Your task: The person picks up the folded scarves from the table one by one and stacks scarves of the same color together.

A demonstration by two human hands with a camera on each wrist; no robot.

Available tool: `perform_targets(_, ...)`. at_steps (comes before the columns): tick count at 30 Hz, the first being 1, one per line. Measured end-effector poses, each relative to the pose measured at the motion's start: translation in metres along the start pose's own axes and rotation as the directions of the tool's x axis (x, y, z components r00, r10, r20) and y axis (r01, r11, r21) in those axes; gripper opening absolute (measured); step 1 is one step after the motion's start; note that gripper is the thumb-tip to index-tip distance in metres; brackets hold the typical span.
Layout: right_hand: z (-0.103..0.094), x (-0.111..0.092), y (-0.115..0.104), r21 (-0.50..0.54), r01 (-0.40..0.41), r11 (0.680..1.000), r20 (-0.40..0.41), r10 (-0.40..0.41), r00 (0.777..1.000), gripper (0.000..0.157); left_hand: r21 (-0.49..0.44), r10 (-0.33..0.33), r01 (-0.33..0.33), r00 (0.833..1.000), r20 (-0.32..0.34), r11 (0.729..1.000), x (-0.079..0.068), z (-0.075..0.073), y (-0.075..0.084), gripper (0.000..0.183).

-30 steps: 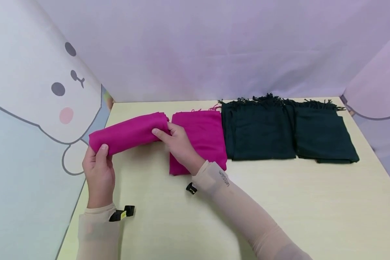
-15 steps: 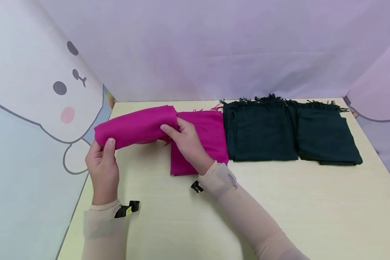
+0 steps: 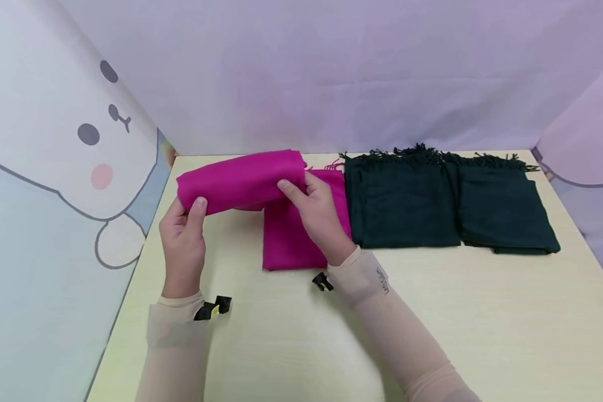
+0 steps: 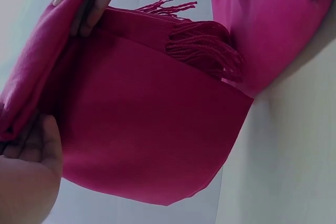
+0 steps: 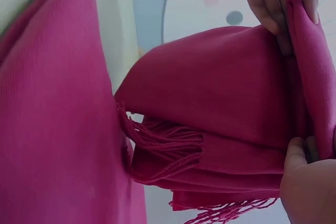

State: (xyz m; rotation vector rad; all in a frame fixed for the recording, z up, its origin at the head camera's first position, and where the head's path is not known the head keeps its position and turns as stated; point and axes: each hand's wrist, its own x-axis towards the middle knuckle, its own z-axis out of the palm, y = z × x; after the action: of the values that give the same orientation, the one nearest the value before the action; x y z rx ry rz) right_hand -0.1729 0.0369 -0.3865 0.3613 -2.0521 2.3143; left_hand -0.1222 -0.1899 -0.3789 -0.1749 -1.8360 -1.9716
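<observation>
A folded magenta scarf (image 3: 241, 178) hangs in the air between my two hands. My left hand (image 3: 183, 245) grips its left end, thumb on the near side. With thumb and fingers, my right hand (image 3: 321, 209) pinches the right end. Below the grip the cloth hangs down as a loose flap (image 4: 152, 114), with twisted fringe (image 5: 168, 142) along one edge. A second folded magenta scarf (image 3: 296, 245) lies flat on the table, partly hidden behind the right hand and the held scarf.
Two dark green folded scarves (image 3: 407, 206) (image 3: 502, 209) lie to the right in the same row, fringes toward the back wall (image 3: 321, 78). A printed cloth wall (image 3: 45, 223) closes off the left side. The pale table (image 3: 261, 335) extends toward the front.
Both hands have carried the held scarf rightward and slightly up, so that its right end now overlaps the magenta scarf on the table. The other scarves stay where they were.
</observation>
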Motion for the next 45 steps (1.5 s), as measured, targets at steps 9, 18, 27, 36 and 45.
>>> perform_targets(9,-0.025,0.007,-0.013,-0.011,0.081,0.997,-0.026,-0.081,0.996,0.027,-0.029,-0.006,0.008,0.998,0.070,1.000,0.013,0.022,0.000,0.027)
perform_targets(18,-0.054,0.010,-0.021,0.036,0.134,0.990,-0.067,-0.131,0.989,0.025,-0.057,-0.024,0.033,0.988,0.153,0.998,0.028,0.054,-0.001,0.027)
perform_targets(27,-0.075,0.020,-0.035,0.144,0.193,0.970,-0.109,-0.179,0.978,0.020,-0.090,-0.053,0.076,0.972,0.230,0.993,0.045,0.084,0.003,0.029)
perform_targets(36,-0.082,0.042,-0.037,0.265,0.155,0.952,-0.099,-0.133,0.986,0.018,-0.124,-0.149,0.190,0.949,0.278,0.974,0.066,0.096,-0.001,0.032)
perform_targets(45,-0.079,0.050,-0.022,0.346,0.124,0.930,-0.082,-0.102,0.991,0.023,-0.183,-0.152,0.207,0.950,0.274,0.961,0.077,0.093,-0.018,0.033)
